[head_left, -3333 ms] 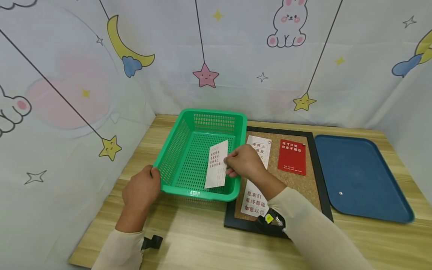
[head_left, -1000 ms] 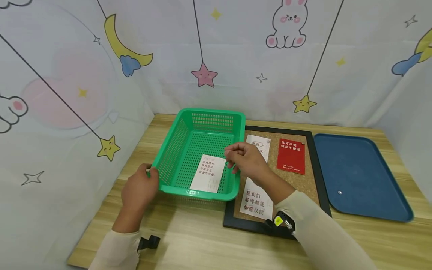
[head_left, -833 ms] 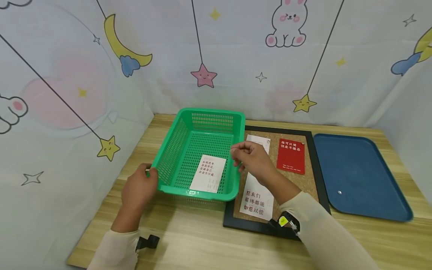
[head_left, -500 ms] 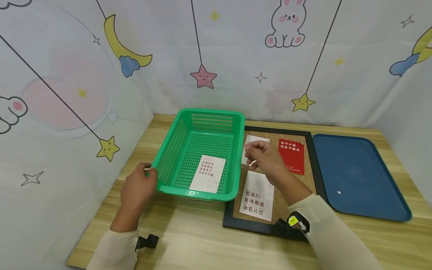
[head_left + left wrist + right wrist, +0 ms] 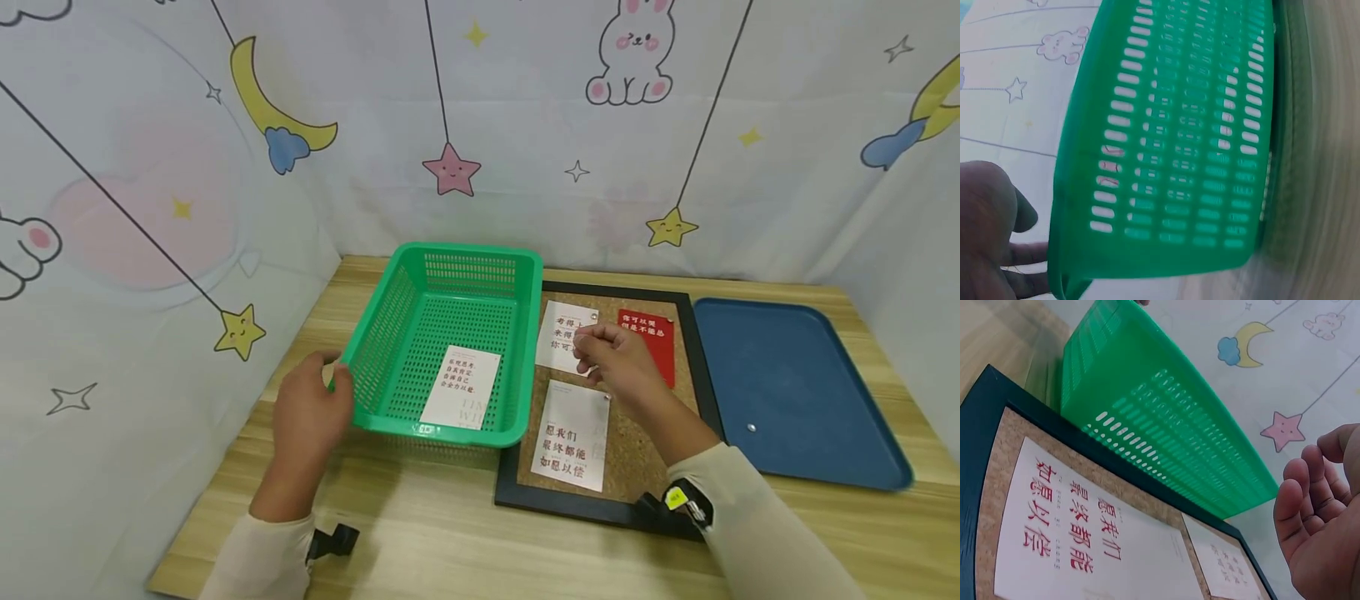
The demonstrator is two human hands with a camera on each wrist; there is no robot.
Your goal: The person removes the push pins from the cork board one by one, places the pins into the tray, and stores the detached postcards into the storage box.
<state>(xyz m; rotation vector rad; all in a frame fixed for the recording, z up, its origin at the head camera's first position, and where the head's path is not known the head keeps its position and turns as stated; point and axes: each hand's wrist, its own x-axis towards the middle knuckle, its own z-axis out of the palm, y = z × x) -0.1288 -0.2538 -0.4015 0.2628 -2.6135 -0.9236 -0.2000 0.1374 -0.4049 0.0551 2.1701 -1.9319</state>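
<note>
My left hand (image 5: 311, 417) is at the front left corner of a green plastic basket (image 5: 446, 430). In the left wrist view its thumb (image 5: 1025, 212) stands apart from the rim, while fingers (image 5: 1029, 253) reach behind it. Inside the basket lies a white card (image 5: 461, 387) with printed characters. My right hand (image 5: 618, 362) hovers above a corkboard (image 5: 637, 442), fingers loosely curled, nothing visible in them. Two white cards (image 5: 570, 437) and a red card (image 5: 652, 346) are on the board, partly covered by the hand. A silver pin (image 5: 607, 397) shows at one card's corner.
A blue tray (image 5: 795, 392) lies right of the corkboard with one silver pin (image 5: 752, 427) on it. A white cartoon-printed curtain (image 5: 525, 208) stands behind the wooden table (image 5: 427, 533). The basket's right side stands beside the board's black frame (image 5: 506, 492).
The white card went from my right hand into the basket. That hand then moved right over the corkboard, uncovering the white cards there. My left hand has stayed at the basket's corner.
</note>
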